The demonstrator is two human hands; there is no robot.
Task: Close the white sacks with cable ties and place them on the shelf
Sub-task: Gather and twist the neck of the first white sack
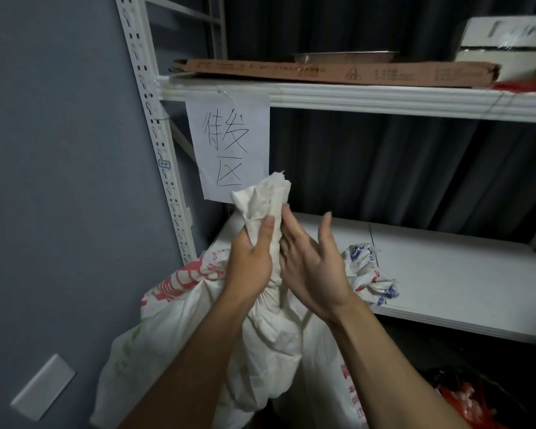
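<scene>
Both forearms reach up from the bottom edge toward a white sack (270, 339) printed with red characters too creased to read. The left hand (251, 261) is closed around the sack's gathered neck, thumb pointing up along the cloth. The right hand (313, 267) is spread open, palm turned left, fingers touching the neck. A second sack (369, 274) with blue and red print lies on the lower shelf (461, 274). Behind, a paper sign (229, 144) reads "待发区".
</scene>
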